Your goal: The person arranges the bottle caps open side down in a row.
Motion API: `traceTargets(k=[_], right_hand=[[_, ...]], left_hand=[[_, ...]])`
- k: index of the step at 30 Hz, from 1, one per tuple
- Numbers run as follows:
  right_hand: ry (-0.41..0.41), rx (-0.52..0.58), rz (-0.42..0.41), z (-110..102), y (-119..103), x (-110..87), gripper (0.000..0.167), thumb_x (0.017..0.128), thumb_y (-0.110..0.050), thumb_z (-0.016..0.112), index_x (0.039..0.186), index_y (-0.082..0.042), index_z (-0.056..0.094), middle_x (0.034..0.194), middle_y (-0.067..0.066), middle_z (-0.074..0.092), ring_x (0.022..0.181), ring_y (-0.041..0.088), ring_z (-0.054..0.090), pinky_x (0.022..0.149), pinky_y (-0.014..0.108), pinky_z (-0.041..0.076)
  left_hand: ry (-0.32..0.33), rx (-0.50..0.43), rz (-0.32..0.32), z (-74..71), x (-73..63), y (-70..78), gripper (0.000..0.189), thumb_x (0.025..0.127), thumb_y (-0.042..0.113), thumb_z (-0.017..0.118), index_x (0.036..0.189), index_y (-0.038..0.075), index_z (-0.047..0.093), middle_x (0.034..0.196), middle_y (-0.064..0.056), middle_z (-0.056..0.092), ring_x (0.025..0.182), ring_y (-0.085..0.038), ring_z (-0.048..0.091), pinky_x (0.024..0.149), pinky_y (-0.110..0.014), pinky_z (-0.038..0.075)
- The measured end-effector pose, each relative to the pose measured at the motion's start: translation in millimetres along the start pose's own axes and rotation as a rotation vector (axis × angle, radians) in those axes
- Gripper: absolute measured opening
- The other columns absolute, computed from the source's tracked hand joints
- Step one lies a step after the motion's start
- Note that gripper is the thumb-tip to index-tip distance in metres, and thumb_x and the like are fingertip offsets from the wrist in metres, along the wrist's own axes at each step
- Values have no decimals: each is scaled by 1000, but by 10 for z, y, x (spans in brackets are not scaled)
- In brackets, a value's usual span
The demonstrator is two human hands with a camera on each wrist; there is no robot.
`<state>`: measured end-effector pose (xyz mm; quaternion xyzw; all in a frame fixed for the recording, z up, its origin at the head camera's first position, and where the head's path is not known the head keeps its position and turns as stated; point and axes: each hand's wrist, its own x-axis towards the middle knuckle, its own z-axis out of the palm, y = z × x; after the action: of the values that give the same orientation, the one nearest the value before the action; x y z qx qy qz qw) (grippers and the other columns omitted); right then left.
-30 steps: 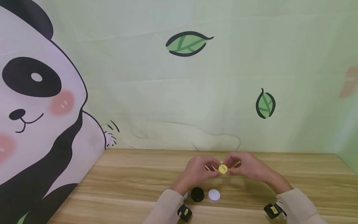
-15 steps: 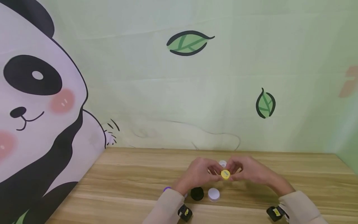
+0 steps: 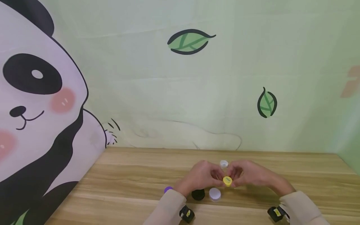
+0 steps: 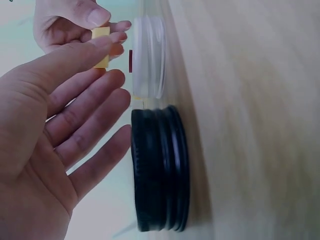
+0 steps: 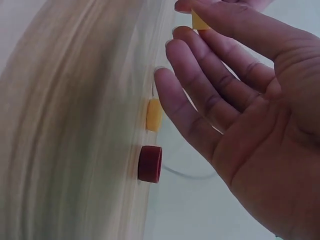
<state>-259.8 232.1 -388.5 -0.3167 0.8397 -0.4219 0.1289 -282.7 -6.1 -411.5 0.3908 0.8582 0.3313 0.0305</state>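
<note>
Both hands meet over the table and pinch one small yellow bottle cap (image 3: 227, 181) with some print on its top. My left hand (image 3: 203, 176) has it between thumb and fingertips from the left; my right hand (image 3: 250, 175) grips the opposite side. In the left wrist view the yellow cap stands on edge, its side partly covered by the left thumb. Close below the hands lie a white lid (image 3: 215, 194) and a ribbed black lid (image 4: 160, 170). Behind the fingers rests a small white cap (image 3: 223, 164).
A purple-rimmed lid (image 3: 167, 189) is partly hidden by the left sleeve. The right wrist view shows a dark red cap (image 5: 150, 164) and an orange-yellow cap (image 5: 154, 115) on the wooden table (image 3: 135, 175). A panda-printed cloth (image 3: 146, 93) hangs behind.
Both hands have drawn the yellow cap toward the body and slightly right, closer to the white lid. The small white cap behind them has come into view.
</note>
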Motion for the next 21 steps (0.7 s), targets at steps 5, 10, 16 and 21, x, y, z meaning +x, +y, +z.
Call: traceTargets(k=[5, 10, 16, 21], right_hand=[[-12, -10, 41, 4, 15, 14, 24, 85, -3, 87, 103, -7, 71, 95, 1, 71, 87, 19, 66, 75, 27, 56], [-41, -24, 46, -2, 31, 29, 25, 83, -2, 88, 101, -6, 71, 93, 1, 70, 85, 18, 66, 73, 27, 56], [-74, -11, 62, 17, 12, 19, 26, 83, -1, 88, 101, -6, 70, 93, 2, 69, 86, 19, 66, 74, 27, 56], [-95, -6, 83, 51, 8, -4, 25, 83, 0, 87, 100, -6, 69, 91, 3, 68, 85, 20, 64, 73, 26, 54]], left_hand=[[-26, 34, 7, -1, 19, -6, 15, 86, 16, 91, 98, 13, 83, 85, 14, 77, 73, 11, 62, 71, -11, 50], [-70, 45, 16, -12, 20, 13, 15, 86, 19, 91, 98, 14, 83, 84, 15, 76, 74, 10, 62, 71, -12, 51], [-105, 85, 15, -11, 15, 52, 15, 86, 20, 91, 97, 15, 83, 84, 17, 76, 74, 11, 62, 72, -11, 50], [-119, 84, -4, 22, -6, 90, 16, 85, 19, 93, 97, 15, 84, 84, 16, 76, 74, 12, 61, 72, -10, 49]])
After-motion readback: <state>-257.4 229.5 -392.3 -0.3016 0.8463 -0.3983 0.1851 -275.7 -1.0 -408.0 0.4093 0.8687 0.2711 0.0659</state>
